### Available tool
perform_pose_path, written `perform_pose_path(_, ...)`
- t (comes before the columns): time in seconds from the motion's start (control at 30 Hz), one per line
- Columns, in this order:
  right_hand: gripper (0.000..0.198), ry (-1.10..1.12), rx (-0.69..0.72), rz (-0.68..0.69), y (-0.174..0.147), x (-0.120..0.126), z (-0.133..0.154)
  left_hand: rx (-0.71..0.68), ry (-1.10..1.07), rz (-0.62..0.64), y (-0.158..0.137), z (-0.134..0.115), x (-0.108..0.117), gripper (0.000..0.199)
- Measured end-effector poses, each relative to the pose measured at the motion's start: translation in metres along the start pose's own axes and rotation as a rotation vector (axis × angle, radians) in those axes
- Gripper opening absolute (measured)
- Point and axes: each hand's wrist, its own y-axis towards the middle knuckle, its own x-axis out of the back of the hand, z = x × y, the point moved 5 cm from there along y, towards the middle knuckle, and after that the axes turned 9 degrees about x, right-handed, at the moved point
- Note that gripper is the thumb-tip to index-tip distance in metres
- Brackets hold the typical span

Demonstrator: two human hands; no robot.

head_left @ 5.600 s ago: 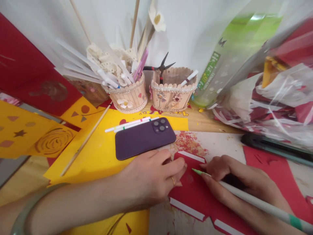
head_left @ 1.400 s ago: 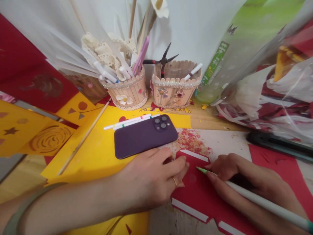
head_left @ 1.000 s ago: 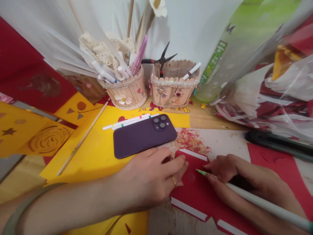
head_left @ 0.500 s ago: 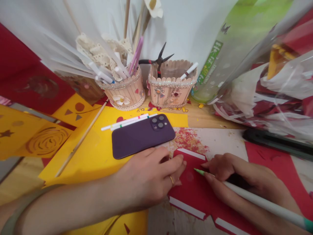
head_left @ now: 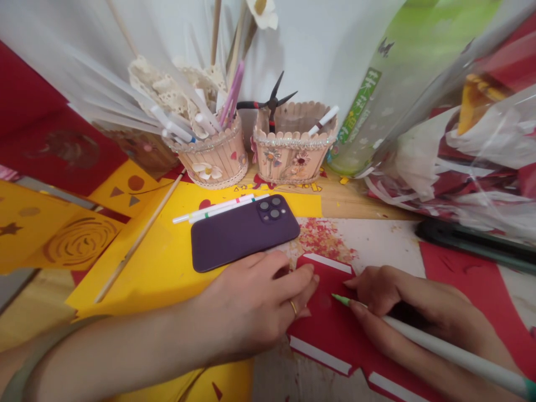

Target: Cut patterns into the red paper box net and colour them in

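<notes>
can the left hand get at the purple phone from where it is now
Probably yes: the left hand is just in front of the purple phone, with nothing visible on top of it or between them, though it would likely have to leave the red card.

The left arm (head_left: pixel 142 340) reaches in from the left, its left hand (head_left: pixel 259 301) palm down, fingers (head_left: pixel 298 281) bent toward the right. Opposite, the right hand (head_left: pixel 438 304) points left, fingertips (head_left: pixel 360 309) drawn into a pinch.
</notes>
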Motion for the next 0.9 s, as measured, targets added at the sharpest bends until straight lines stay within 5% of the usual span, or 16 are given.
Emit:
perform_pose_path(0.43, 0.025, 0.036, -0.078, -0.081, -0.0017, 0.0011, -0.0023, 0.000, -0.005, 0.006, -0.0005, -0.0002, 0.0003, 0.032)
perform_pose_path(0.63, 0.026, 0.038, -0.055, 0.012, 0.0001, -0.0018, -0.0015, 0.005, -0.005, -0.008, -0.0002, 0.0000, 0.0004, 0.031)
perform_pose_path(0.9, 0.026, 0.057, -0.085, -0.094, 0.0006, 0.0006, 0.0006, 0.015, 0.025, 0.018, 0.0002, -0.0004, 0.0006, 0.030)
